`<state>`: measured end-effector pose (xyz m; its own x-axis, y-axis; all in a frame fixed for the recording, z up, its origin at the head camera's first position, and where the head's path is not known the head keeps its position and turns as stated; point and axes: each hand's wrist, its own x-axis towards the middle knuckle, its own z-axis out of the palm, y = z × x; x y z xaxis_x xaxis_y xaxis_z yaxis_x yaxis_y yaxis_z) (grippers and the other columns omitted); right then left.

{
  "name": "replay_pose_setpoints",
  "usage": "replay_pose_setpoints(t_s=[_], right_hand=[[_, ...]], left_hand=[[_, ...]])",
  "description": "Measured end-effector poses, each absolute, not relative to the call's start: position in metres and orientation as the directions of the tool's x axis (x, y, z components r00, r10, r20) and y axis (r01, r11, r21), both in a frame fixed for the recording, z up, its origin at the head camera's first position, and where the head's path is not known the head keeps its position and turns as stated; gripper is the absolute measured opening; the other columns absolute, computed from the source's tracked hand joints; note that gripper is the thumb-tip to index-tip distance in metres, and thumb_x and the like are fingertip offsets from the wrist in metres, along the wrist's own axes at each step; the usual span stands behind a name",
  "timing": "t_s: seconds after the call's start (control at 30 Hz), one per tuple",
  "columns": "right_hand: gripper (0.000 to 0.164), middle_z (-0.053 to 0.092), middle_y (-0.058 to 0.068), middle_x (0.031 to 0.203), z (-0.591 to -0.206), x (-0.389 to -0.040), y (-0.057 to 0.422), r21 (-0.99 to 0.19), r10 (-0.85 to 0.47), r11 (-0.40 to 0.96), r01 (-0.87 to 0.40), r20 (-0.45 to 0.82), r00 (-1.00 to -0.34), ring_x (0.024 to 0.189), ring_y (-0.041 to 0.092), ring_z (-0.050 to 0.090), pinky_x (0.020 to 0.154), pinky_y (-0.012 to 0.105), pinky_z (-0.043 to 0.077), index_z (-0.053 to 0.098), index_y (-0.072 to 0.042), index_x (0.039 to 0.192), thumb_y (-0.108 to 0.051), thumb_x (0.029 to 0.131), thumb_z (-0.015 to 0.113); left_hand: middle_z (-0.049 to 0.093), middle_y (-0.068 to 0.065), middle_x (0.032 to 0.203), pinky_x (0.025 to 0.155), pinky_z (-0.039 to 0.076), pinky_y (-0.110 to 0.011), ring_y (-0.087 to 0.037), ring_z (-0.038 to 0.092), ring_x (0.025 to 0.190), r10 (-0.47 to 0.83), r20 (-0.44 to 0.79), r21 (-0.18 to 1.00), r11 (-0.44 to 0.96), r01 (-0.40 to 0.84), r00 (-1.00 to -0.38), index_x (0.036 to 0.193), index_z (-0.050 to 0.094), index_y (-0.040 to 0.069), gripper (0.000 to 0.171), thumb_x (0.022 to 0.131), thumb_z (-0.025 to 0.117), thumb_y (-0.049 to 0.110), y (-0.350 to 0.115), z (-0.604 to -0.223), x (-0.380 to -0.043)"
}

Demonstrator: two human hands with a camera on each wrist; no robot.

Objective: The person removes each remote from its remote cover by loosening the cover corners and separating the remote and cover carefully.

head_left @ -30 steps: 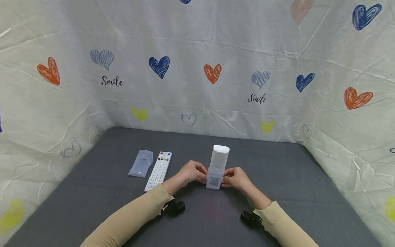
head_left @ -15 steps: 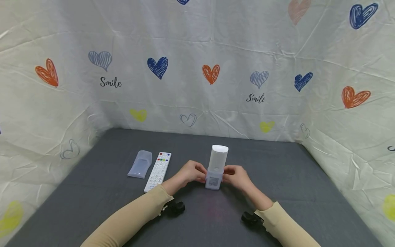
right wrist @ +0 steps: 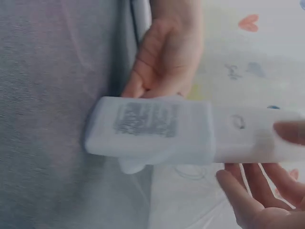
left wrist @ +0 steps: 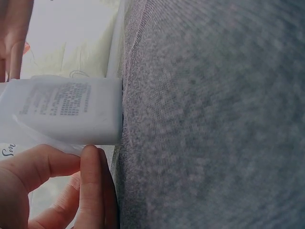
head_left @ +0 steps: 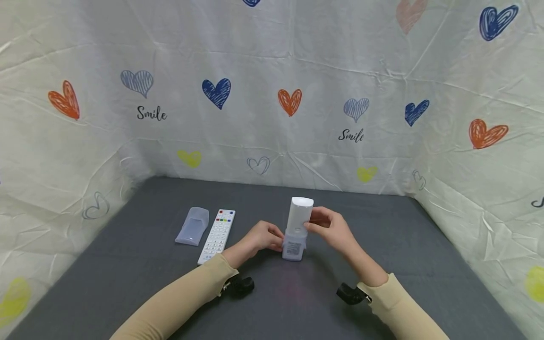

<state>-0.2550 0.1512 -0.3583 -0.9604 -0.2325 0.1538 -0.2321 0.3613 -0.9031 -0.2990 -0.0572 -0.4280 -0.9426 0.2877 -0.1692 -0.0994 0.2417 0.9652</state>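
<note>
A white remote control (head_left: 299,215) stands upright on the grey cloth, its lower part inside a translucent soft cover (head_left: 293,246). A printed label shows through the cover. My left hand (head_left: 264,235) pinches the cover's left edge between thumb and fingers, low down, as the left wrist view shows. Higher up, my right hand (head_left: 333,229) holds the bare part of the remote from the right. Its thumb (right wrist: 289,132) lies across the near face, and the fingers (right wrist: 243,191) are at the other side. A small flap of the cover sticks out at the right.
Left of my left hand lies a white remote control (head_left: 217,236) with coloured buttons. Beside it is another translucent cover (head_left: 193,226), lying flat. The dark grey table (head_left: 374,217) ends at a heart-printed curtain (head_left: 255,127) on the back and sides.
My right hand has let go of the cover's right edge and moved up to the remote's upper part. My left hand keeps its hold on the cover.
</note>
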Motion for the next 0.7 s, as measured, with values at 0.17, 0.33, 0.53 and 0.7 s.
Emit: replay_pose_setpoints(t_s=[0.17, 0.33, 0.53, 0.7], right_hand=[[0.044, 0.066, 0.010, 0.113, -0.347, -0.261, 0.147, -0.912, -0.201, 0.339, -0.230, 0.169, -0.965, 0.101, 0.020, 0.064, 0.086, 0.036, 0.054, 0.061, -0.011, 0.120, -0.028, 0.082, 0.075], [0.038, 0.067, 0.010, 0.106, -0.346, -0.272, 0.146, -0.916, -0.216, 0.304, -0.262, 0.202, -0.955, 0.093, 0.017, 0.064, 0.083, 0.035, 0.054, 0.064, -0.009, 0.114, -0.025, 0.082, 0.075], [0.033, 0.067, 0.007, 0.104, -0.346, -0.274, 0.148, -0.923, -0.223, 0.281, -0.262, 0.203, -0.953, 0.091, 0.013, 0.064, 0.083, 0.033, 0.053, 0.064, -0.007, 0.112, -0.022, 0.084, 0.073], [0.032, 0.067, 0.005, 0.106, -0.345, -0.272, 0.148, -0.933, -0.235, 0.247, -0.262, 0.204, -0.950, 0.093, 0.013, 0.063, 0.084, 0.032, 0.051, 0.063, -0.006, 0.113, -0.021, 0.086, 0.071]], left_hand=[[0.068, -0.014, 0.084, 0.066, 0.059, -0.032, -0.016, 0.066, 0.063, 0.268, -0.184, 0.959, 0.258, -0.113, -0.946, 0.088, 0.069, -0.009, 0.011, 0.077, 0.066, -0.010, -0.057, -0.427, -0.299], [0.068, -0.014, 0.085, 0.066, 0.059, -0.032, -0.016, 0.066, 0.063, 0.260, -0.194, 0.959, 0.255, -0.126, -0.946, 0.088, 0.068, -0.009, 0.011, 0.078, 0.065, -0.009, -0.056, -0.427, -0.299], [0.068, -0.015, 0.087, 0.067, 0.059, -0.032, -0.016, 0.067, 0.065, 0.274, -0.203, 0.963, 0.229, -0.141, -0.940, 0.089, 0.066, -0.008, 0.010, 0.080, 0.063, -0.008, -0.056, -0.428, -0.299], [0.065, -0.016, 0.091, 0.070, 0.059, -0.033, -0.016, 0.066, 0.069, 0.284, -0.210, 0.967, 0.205, -0.154, -0.936, 0.090, 0.064, -0.008, 0.009, 0.082, 0.060, -0.007, -0.057, -0.426, -0.298]])
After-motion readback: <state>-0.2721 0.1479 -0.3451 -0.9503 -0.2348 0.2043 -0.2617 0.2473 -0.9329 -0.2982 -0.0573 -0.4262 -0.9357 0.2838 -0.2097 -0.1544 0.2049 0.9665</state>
